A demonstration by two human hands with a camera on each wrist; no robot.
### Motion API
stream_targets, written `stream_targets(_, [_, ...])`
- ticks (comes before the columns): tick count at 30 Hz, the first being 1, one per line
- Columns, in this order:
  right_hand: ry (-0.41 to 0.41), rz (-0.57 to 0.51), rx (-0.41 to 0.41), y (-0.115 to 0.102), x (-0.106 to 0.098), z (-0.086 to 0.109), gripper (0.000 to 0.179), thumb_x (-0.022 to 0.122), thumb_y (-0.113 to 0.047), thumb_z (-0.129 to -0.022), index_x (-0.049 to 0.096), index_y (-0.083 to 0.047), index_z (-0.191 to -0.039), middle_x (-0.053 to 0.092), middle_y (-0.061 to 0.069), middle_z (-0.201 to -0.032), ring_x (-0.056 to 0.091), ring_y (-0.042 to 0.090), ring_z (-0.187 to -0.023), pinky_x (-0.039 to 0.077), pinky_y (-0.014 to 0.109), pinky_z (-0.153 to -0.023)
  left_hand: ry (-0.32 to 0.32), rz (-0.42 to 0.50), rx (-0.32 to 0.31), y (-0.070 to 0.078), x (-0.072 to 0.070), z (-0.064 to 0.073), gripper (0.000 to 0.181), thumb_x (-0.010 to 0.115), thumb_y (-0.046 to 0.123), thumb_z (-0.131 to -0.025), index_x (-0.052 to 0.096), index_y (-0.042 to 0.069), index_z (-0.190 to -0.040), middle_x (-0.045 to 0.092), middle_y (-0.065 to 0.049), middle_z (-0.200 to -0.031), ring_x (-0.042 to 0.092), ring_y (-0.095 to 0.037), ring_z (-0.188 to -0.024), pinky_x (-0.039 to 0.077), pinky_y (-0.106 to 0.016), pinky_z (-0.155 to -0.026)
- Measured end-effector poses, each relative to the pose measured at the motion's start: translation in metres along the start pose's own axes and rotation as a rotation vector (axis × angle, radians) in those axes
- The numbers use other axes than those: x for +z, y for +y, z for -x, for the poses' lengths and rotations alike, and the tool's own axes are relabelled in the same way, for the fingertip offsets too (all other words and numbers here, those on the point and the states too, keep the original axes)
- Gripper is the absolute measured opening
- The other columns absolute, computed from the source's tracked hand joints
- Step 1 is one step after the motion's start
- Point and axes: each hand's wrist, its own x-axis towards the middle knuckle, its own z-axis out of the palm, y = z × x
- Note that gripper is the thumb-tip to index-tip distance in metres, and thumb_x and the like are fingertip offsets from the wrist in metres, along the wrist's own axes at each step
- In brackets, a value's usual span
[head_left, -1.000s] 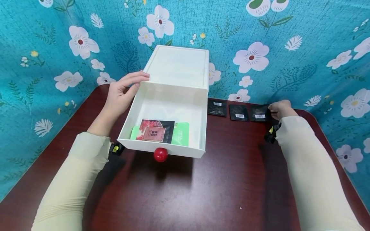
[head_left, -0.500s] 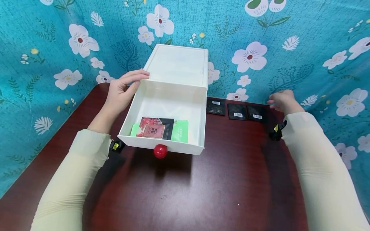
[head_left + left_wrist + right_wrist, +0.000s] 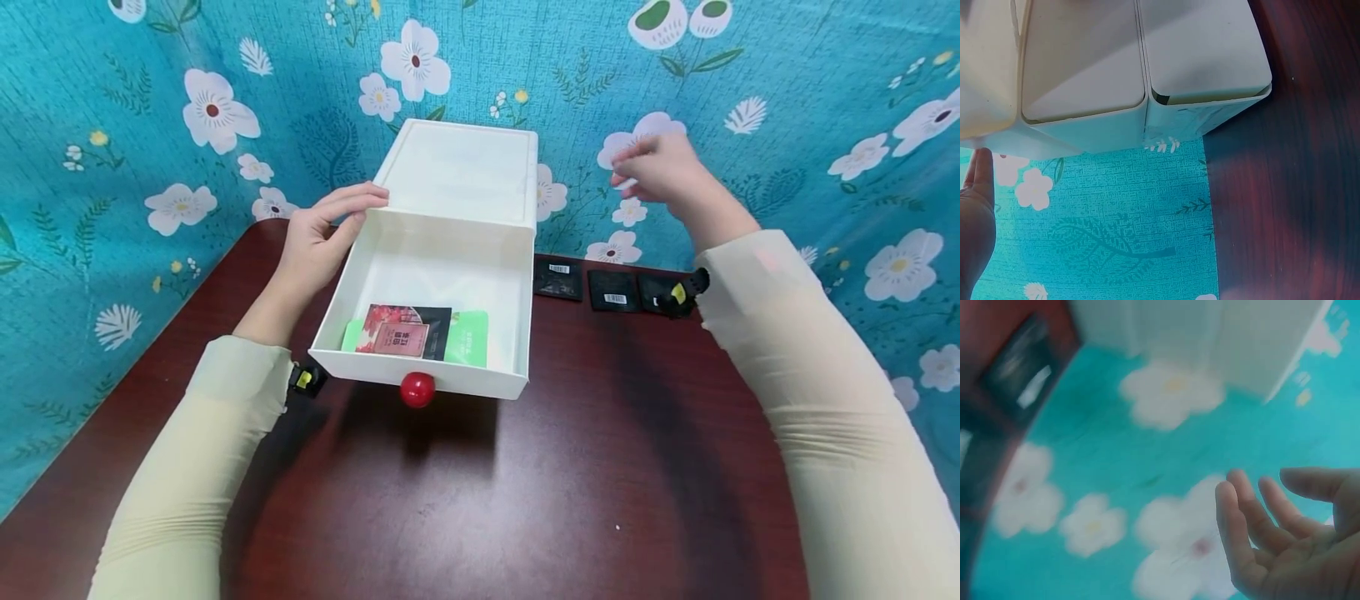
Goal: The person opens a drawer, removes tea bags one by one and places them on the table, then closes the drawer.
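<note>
My left hand (image 3: 318, 237) rests on the upper left edge of a white drawer cabinet (image 3: 461, 167), its fingers laid along the top. The top drawer (image 3: 442, 258) is pulled out and has a round red knob (image 3: 417, 390). Inside it, a black and red sachet (image 3: 401, 332) lies over a green sachet (image 3: 471, 337). My right hand (image 3: 663, 171) is in the air to the right of the cabinet, its fingers loosely bent; the right wrist view shows nothing in them. Below it, black sachets lie in a row: one (image 3: 558, 283) beside the cabinet, another (image 3: 615, 304) further right.
A third black sachet (image 3: 649, 287) is partly hidden by the right wrist strap. A blue floral cloth (image 3: 585, 108) hangs behind the dark red table (image 3: 555, 483). In the left wrist view, further drawer units (image 3: 1204, 50) are stacked below the top one.
My right hand has left the right end of the black sachet row, rising and moving left toward the cabinet. My left hand stays on the cabinet's edge, and the drawer remains out.
</note>
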Motion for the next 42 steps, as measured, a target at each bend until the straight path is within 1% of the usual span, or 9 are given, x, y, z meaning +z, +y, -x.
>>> stream_targets(5, [-0.02,0.015,-0.127,-0.05,0.023,0.019,0.037,0.051,-0.032,-0.103,0.056,-0.01,-0.133,0.065,-0.008,-0.096,0.063,0.006,-0.074,0.051,0.017,-0.064,0.003,0.001,-0.012,0.0,0.001,0.001,0.027,0.054,0.005,-0.101,0.071,0.005,-0.121,0.064,-0.009,-0.134,0.053,-0.015,-0.133,0.051,-0.028,-0.101])
stream_targets(11, [-0.049,0.027,-0.26,-0.095,0.047,0.037,0.037,0.056,-0.034,-0.101,0.059,-0.014,-0.132,0.066,-0.004,-0.101,0.065,0.012,-0.083,0.052,0.017,-0.07,0.005,0.018,-0.01,-0.004,0.003,0.003,0.027,0.053,0.004,-0.101,0.071,0.004,-0.122,0.064,-0.009,-0.134,0.053,-0.014,-0.133,0.05,-0.026,-0.103])
stream_targets(15, [-0.128,0.067,-0.32,-0.12,0.06,0.048,0.038,0.056,-0.033,-0.101,0.059,-0.014,-0.133,0.066,-0.001,-0.102,0.066,0.016,-0.087,0.054,0.02,-0.075,0.012,0.034,0.005,-0.005,0.004,0.004,0.027,0.053,0.002,-0.1,0.07,0.003,-0.121,0.064,-0.01,-0.134,0.054,-0.014,-0.132,0.05,-0.026,-0.103])
stream_targets(20, [-0.29,0.176,-0.359,-0.144,0.079,0.063,0.034,0.054,-0.031,-0.102,0.062,-0.012,-0.129,0.067,0.002,-0.098,0.067,0.02,-0.091,0.056,0.027,-0.086,0.012,0.041,0.009,-0.004,0.005,0.002,0.027,0.053,0.002,-0.101,0.07,0.002,-0.122,0.064,-0.011,-0.134,0.054,-0.014,-0.131,0.051,-0.026,-0.103])
stream_targets(24, [-0.449,0.307,-0.344,-0.157,0.095,0.072,0.031,0.054,-0.03,-0.102,0.066,-0.012,-0.125,0.07,0.003,-0.098,0.07,0.019,-0.093,0.057,0.028,-0.088,-0.002,0.044,-0.003,-0.003,0.006,0.0,0.027,0.053,0.003,-0.101,0.07,0.003,-0.122,0.064,-0.01,-0.134,0.054,-0.014,-0.131,0.052,-0.028,-0.102])
stream_targets(27, [-0.567,0.409,-0.326,-0.163,0.107,0.077,0.028,0.054,-0.029,-0.102,0.069,-0.012,-0.119,0.072,0.004,-0.103,0.073,0.018,-0.095,0.057,0.026,-0.084,-0.008,0.04,-0.006,-0.002,0.006,-0.002,0.028,0.053,0.003,-0.101,0.069,0.003,-0.123,0.064,-0.009,-0.135,0.054,-0.014,-0.131,0.052,-0.028,-0.101])
stream_targets(30, [-0.663,0.479,-0.3,-0.166,0.12,0.081,0.028,0.053,-0.027,-0.102,0.068,-0.011,-0.118,0.072,0.007,-0.108,0.073,0.018,-0.095,0.057,0.024,-0.079,-0.007,0.047,0.008,-0.003,0.006,-0.003,0.028,0.053,0.001,-0.1,0.069,0.003,-0.123,0.065,-0.005,-0.133,0.055,-0.013,-0.129,0.053,-0.025,-0.098])
stream_targets(37, [-0.799,0.695,-0.226,-0.171,0.15,0.083,0.035,0.044,-0.024,-0.104,0.055,-0.013,-0.136,0.072,0.006,-0.118,0.071,0.016,-0.097,0.053,0.021,-0.073,0.024,0.105,0.06,-0.006,0.005,-0.002,0.026,0.054,0.0,-0.099,0.068,-0.005,-0.121,0.065,0.019,-0.122,0.058,-0.011,-0.126,0.051,-0.017,-0.098])
stream_targets(42, [-0.868,0.866,-0.182,-0.171,0.166,0.086,0.037,0.04,-0.028,-0.106,0.051,-0.016,-0.14,0.071,0.002,-0.119,0.068,0.016,-0.103,0.053,0.024,-0.08,0.033,0.072,0.034,-0.006,0.004,0.001,0.026,0.055,0.005,-0.1,0.07,0.0,-0.121,0.067,0.011,-0.125,0.056,-0.012,-0.128,0.051,-0.019,-0.099])
